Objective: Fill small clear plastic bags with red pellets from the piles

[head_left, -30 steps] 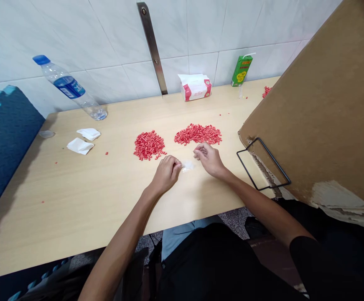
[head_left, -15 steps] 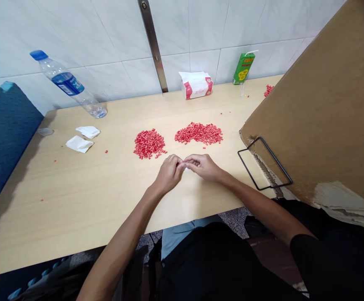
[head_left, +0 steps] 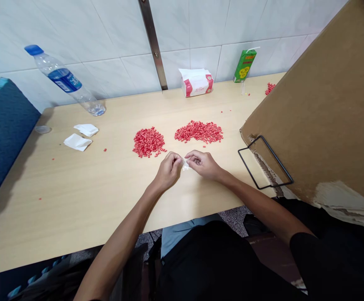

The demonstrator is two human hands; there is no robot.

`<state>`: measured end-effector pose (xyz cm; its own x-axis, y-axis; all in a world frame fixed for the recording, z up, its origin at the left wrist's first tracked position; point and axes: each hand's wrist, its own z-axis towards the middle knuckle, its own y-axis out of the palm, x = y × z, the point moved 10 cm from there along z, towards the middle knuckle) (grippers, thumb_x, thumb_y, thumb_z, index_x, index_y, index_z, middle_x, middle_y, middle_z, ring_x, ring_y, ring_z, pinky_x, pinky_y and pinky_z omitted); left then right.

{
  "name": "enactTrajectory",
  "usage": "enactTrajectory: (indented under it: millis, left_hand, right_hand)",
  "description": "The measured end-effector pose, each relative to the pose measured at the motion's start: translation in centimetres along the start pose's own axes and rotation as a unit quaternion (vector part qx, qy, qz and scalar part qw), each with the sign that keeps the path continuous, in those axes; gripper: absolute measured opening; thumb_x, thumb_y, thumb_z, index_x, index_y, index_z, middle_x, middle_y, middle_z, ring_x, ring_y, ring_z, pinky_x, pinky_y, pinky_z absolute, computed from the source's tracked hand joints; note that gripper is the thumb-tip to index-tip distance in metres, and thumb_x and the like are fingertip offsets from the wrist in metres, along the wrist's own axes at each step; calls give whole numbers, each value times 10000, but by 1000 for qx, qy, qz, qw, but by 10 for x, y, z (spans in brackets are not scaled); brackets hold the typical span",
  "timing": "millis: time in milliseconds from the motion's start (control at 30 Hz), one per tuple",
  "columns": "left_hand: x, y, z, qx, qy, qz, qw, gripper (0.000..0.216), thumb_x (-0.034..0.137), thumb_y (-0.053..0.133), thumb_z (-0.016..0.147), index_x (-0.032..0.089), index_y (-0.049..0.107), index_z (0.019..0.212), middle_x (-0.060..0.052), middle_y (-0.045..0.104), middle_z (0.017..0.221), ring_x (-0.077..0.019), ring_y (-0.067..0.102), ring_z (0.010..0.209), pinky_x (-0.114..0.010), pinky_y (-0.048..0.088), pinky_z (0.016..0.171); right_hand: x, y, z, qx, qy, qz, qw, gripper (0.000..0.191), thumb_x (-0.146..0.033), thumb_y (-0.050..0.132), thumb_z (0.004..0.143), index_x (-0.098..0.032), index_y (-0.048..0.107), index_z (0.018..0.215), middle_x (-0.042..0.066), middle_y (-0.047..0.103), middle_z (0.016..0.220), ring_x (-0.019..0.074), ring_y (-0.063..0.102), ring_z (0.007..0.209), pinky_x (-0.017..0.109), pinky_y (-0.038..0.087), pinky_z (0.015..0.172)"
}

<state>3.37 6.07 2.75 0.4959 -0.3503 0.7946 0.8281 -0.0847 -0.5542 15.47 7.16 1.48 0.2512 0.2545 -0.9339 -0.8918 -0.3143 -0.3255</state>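
Close together over the front of the table, my left hand (head_left: pixel 169 170) and my right hand (head_left: pixel 203 164) are both closed, thumbs against the fingers. What each pinches, if anything, is too small to make out. Small white scraps (head_left: pixel 185 166) show in the narrow gap between the hands. Just beyond my left hand lies a round pile of small red cylindrical pieces (head_left: pixel 148 142). A wider pile of the same red pieces (head_left: pixel 200 132) lies beyond my right hand.
A large cardboard box (head_left: pixel 307 108) with a black wire frame (head_left: pixel 282 167) stands at the right. Along the wall are a plastic bottle (head_left: pixel 64 79), a tissue pack (head_left: pixel 197 83) and a green drink carton (head_left: pixel 244 66). Folded white papers (head_left: pixel 77 142) lie left on the table (head_left: pixel 106 200).
My fingertips, touching before, have moved slightly apart. More of the white scraps shows between them. The view has shifted slightly; the red piles look unchanged.
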Motion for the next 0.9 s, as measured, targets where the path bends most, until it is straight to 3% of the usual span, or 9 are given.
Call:
enactTrajectory:
  millis: [367,567,733,900]
  left_hand:
    - [8,6,0,-29,14,28,999,176,291,438,929,190,506,802,-37,547,806,-163,515,738,-310,416,697]
    - [8,0,0,0,8,-13,1000,204,305,428,942,188,584,880,-43,582,876,-162,556,823,-302,445,760]
    - [8,-2,0,12,-12,-34,999,141,314,581,861,184,629,834,-34,612,831,-156,571,776,-289,444,713]
    - [5,-4,-1,25,-31,-54,998,151,304,583,854,179,639,791,-32,623,791,-145,569,728,-275,432,662]
  right_hand:
    - [2,6,-1,-18,5,9,1000,126,-269,578,808,-161,624,855,2,648,722,108,577,646,222,441,613]
    - [2,7,0,-22,30,107,994,118,-280,558,831,-165,577,852,-3,629,694,104,581,615,227,463,591]
    - [4,6,0,-13,42,150,988,107,-276,563,839,-169,551,847,-12,610,701,90,571,567,231,470,572]
    - [3,10,-1,-24,39,165,985,123,-292,575,849,-175,538,860,-12,622,711,92,581,581,243,481,588]
